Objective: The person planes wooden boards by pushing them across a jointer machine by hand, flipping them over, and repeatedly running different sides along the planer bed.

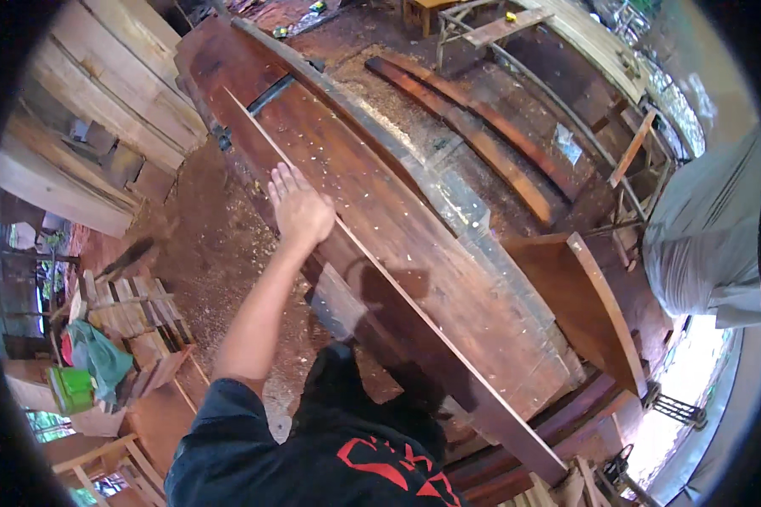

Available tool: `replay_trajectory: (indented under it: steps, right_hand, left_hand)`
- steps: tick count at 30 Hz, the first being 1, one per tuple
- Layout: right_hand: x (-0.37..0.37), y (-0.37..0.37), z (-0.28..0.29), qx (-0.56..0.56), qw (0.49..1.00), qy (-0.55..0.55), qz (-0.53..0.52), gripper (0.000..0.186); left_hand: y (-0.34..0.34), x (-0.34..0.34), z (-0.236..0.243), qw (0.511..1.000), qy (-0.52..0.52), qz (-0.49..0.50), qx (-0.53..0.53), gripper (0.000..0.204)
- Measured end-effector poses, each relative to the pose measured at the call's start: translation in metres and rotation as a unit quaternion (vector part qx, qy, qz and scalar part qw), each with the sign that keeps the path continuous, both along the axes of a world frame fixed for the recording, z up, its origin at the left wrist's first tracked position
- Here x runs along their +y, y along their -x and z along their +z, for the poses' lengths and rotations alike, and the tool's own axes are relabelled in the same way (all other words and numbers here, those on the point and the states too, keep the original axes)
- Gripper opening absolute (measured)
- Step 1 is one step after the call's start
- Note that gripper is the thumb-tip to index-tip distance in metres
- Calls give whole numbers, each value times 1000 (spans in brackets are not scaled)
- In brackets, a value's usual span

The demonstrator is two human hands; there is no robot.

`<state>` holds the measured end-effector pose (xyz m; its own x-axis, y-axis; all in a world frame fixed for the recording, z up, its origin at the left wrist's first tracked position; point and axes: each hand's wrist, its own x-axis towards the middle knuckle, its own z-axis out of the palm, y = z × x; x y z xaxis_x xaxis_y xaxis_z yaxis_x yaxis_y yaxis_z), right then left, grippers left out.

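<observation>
My left hand lies on a long brown board, across its pale upper edge, with the fingers stretched out and close together. The board appears to stand on edge, running from the far left to the near right along the near side of a reddish-brown wooden workbench. Small wood chips are scattered over the bench top. A dark rectangular slot opens in the bench beyond my fingers. My right hand does not show; its arm is out of sight too.
Two long reddish planks lie on the floor beyond the bench. A wide brown panel leans at its right end. Pale boards stand at the far left. Stacked wood offcuts and a green container are at left.
</observation>
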<state>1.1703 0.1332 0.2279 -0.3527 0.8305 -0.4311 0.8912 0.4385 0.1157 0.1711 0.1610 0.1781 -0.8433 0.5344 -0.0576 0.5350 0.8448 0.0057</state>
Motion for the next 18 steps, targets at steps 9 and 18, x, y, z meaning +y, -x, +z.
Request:
replay_trajectory:
  steps: [9, 18]
  right_hand:
    - [14, 259, -5, -19, 997, 78, -17, 62]
    - [41, 459, 5, 192, 968, 158, 32, 74]
  left_hand:
    - [210, -16, -4, 989, 106, -18, 99, 77]
    - [331, -43, -9, 951, -183, 195, 158, 67]
